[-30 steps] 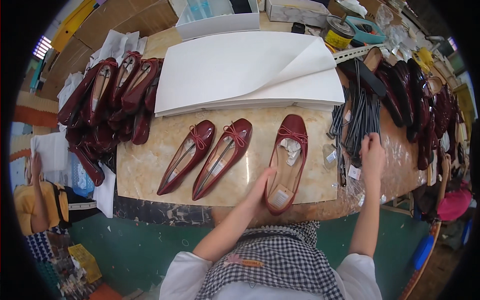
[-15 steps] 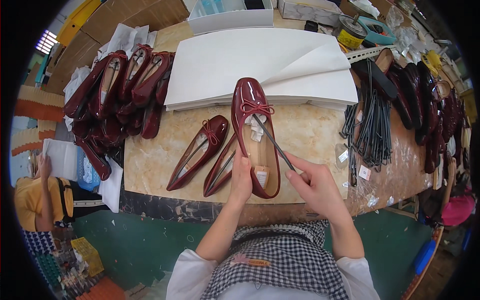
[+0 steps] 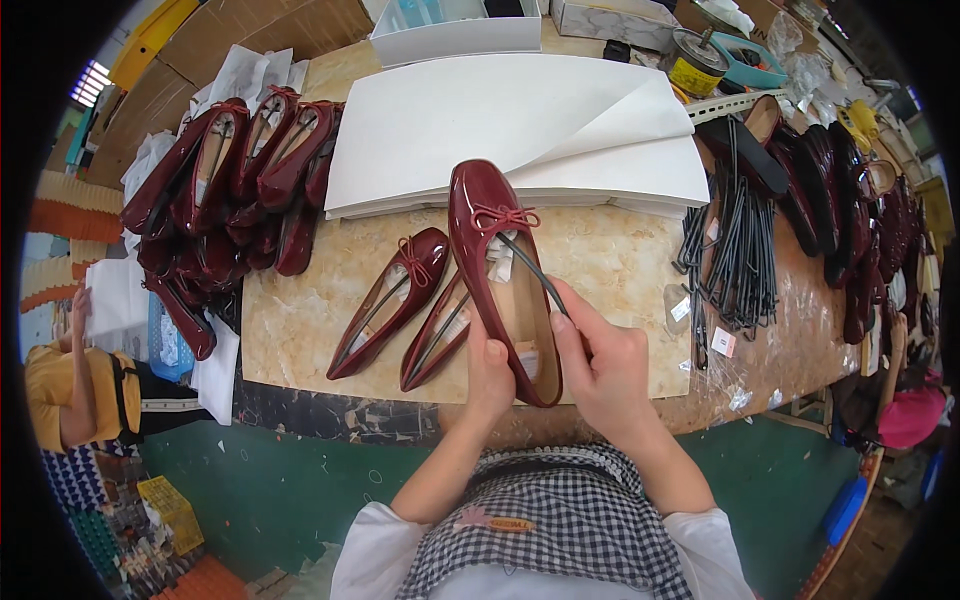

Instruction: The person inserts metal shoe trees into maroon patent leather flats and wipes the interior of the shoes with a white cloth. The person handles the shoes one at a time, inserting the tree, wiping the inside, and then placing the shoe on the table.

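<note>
A dark red patent ballet flat (image 3: 475, 193) with a thin bow is held toe-away above the worktable. My left hand (image 3: 490, 375) is closed around its left side near the heel. Between the thumb and fingers of my right hand (image 3: 608, 375) is a thin dark shoe stick (image 3: 532, 268), its far end inside the shoe near white paper stuffing. A pale label lies on the insole by the heel. To the left, another red flat (image 3: 425, 258) rests on the table with a stick inside. Partly covered by the held shoe is a further flat (image 3: 428, 372), also with a stick.
A stack of white paper (image 3: 450, 120) lies beyond the shoe. Red flats (image 3: 215, 190) are piled at left. On the right are a bundle of dark sticks (image 3: 740, 250) and more dark red shoes (image 3: 815, 190). A person in yellow (image 3: 65, 390) is at far left.
The held shoe has tilted, its toe leaning further left. My right hand has moved slightly up and left, pushing the stick closer along the shoe's opening.
</note>
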### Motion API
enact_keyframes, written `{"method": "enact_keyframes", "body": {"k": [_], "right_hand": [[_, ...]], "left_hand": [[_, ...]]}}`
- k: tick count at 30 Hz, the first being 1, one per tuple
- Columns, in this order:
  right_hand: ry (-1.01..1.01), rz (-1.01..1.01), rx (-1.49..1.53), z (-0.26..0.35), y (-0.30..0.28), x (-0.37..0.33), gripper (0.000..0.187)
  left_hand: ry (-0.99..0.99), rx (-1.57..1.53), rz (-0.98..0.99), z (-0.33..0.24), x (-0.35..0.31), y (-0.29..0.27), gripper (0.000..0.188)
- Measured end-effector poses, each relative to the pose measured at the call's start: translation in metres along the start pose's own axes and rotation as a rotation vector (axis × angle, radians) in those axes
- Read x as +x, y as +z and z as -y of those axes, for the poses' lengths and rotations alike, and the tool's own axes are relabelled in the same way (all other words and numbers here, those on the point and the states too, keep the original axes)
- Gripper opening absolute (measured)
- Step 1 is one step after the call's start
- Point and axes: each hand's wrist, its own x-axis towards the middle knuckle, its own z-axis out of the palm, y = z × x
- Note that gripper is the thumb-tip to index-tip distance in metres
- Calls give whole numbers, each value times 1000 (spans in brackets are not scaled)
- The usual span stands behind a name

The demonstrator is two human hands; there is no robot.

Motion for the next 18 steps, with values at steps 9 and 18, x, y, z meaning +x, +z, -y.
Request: {"method": "enact_keyframes", "body": {"k": [9,18], "right_hand": [[-43,50,-152,-15,23,-18,39],[313,-25,82,-68,-63,-20,35]], "left_hand": [[-122,-118,-19,13,-16,21,75],[154,1441,133,-49,7,-56,65]]}}
